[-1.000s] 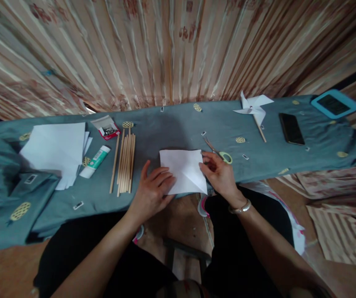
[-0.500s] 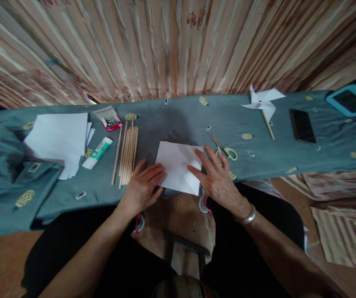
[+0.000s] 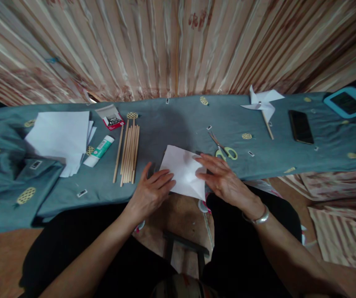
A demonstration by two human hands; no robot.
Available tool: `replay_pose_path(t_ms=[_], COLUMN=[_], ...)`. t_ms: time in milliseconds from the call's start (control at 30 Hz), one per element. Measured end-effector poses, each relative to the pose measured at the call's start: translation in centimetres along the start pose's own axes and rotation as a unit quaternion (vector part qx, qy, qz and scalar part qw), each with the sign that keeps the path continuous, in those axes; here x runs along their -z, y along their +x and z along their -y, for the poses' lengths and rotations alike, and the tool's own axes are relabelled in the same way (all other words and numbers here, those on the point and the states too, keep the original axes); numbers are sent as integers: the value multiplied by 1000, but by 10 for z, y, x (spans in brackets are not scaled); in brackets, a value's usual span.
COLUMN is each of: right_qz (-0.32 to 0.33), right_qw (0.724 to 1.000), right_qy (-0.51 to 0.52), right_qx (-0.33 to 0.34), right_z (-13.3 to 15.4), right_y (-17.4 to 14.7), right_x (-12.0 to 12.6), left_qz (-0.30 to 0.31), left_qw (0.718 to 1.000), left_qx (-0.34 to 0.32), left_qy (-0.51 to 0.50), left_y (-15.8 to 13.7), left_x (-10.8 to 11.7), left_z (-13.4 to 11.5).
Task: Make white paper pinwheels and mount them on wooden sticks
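Observation:
A white sheet of paper (image 3: 182, 169) lies at the front of the cloth-covered table, tilted, with its near corner past the edge. Both hands hold it. My left hand (image 3: 151, 190) has its fingers over the left edge; its thumb is not clear. On the opposite side, my right hand (image 3: 227, 180) grips the right edge, thumb and index finger on the paper. Faint creases show near the right hand. Just beyond that hand lie scissors with green handles (image 3: 226, 153). Left of my left hand lies a bundle of wooden sticks (image 3: 130, 155).
On the left are stacked white paper (image 3: 60, 132), a glue stick (image 3: 99, 151) and an open red box of small metal pieces (image 3: 113, 120). To the right lie a paper pinwheel (image 3: 265, 103), a black phone (image 3: 301, 126) and a blue-framed tablet (image 3: 350, 102). A curtain (image 3: 165, 45) hangs behind.
The sheet has turned slightly clockwise and come a little nearer to me. Both hands have shifted a bit right and closer to my body along with it.

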State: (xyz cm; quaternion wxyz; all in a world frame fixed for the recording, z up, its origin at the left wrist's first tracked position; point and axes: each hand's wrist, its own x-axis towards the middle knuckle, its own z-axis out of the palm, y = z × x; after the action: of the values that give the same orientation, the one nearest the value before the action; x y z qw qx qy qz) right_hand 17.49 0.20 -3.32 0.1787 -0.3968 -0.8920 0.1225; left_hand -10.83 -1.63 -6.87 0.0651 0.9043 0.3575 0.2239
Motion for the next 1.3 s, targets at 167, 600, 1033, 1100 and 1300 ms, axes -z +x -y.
replay_pose_path(t_ms=[167, 600, 1033, 1100, 1300], right_qz=[11, -73, -130, -127, -130], right_qw=[970, 923, 950, 950, 952], right_qy=[229, 257, 149, 150, 139], right_qx=[-86, -279, -241, -243, -238], right_z=[-9, -20, -14, -14, -14], right_y=[5, 57, 59, 60, 62], right_x=[2, -32, -36, -36, -36], left_qz=[-15, -105, 58, 65, 69], left_qw=[996, 993, 996, 996, 996], left_qx=[49, 55, 45, 48, 52], left_qy=[-66, 24, 42, 39, 36], left_y=[-1, 11, 17, 17, 18], left_x=[6, 12, -23, -23, -25], left_z=[1, -18, -31, -30, -28])
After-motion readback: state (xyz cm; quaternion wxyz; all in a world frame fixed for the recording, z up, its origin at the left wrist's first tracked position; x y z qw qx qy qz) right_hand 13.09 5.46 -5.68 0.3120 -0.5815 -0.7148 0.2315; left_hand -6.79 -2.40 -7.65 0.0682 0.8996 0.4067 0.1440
